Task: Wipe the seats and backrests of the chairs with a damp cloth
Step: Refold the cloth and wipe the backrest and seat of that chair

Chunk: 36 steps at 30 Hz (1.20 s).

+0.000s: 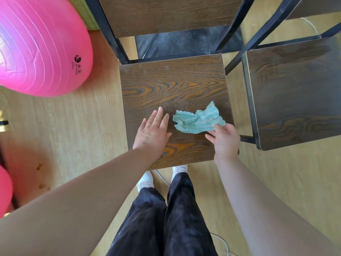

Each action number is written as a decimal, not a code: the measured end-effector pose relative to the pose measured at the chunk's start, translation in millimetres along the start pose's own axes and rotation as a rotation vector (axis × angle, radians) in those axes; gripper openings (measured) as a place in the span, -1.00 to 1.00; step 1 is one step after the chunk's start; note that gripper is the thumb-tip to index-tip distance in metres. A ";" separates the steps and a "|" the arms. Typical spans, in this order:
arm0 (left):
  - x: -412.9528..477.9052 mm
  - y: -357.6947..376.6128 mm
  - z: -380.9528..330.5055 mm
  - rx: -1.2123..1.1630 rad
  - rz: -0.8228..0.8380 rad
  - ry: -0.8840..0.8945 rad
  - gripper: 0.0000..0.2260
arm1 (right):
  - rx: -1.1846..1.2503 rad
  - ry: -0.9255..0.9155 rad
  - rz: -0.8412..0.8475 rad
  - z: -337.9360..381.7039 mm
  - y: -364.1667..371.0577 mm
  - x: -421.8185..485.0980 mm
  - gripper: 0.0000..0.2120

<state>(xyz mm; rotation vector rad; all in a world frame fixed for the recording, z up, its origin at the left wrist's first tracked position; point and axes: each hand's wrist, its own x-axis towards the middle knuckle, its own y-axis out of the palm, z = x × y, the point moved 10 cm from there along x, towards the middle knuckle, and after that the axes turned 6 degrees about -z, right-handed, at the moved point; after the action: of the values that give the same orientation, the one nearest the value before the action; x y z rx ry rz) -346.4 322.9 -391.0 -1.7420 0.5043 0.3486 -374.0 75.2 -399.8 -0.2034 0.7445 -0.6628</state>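
Note:
A dark wood-grain chair seat [171, 85] lies directly below me, its backrest [166, 13] rising at the top of the view on a black metal frame. A crumpled turquoise cloth [198, 119] rests on the seat's right front part. My right hand [224, 141] pinches the cloth's near right corner. My left hand [154, 132] lies flat on the seat just left of the cloth, fingers spread, holding nothing. A second chair seat [295, 93] of the same wood stands to the right.
A large pink exercise ball [40, 45] sits on the wooden floor at the left, close to the chair. Another pink object [4, 189] shows at the left edge. My legs and white shoes [145, 181] stand just before the seat's front edge. A thin white cable [224, 242] lies on the floor.

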 end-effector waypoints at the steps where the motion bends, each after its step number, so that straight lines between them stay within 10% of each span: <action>1: 1.4 1.2 -4.5 0.002 0.002 0.010 -0.45 | 0.033 0.039 -0.020 -6.6 -5.8 2.9 -0.94; 13: 22.9 14.3 -39.8 0.070 0.058 0.078 -0.47 | 0.160 0.301 -0.016 -37.0 -24.3 31.1 -0.65; 36: 93.6 11.8 -123.4 0.128 0.056 0.184 -0.62 | -0.158 0.218 0.010 -31.1 -35.9 58.1 -0.85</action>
<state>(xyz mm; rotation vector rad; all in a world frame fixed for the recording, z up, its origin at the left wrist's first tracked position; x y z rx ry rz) -276.4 187.1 -418.8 -1.6461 0.6940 0.1915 -381.1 12.7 -440.7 -0.2743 1.0081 -0.6225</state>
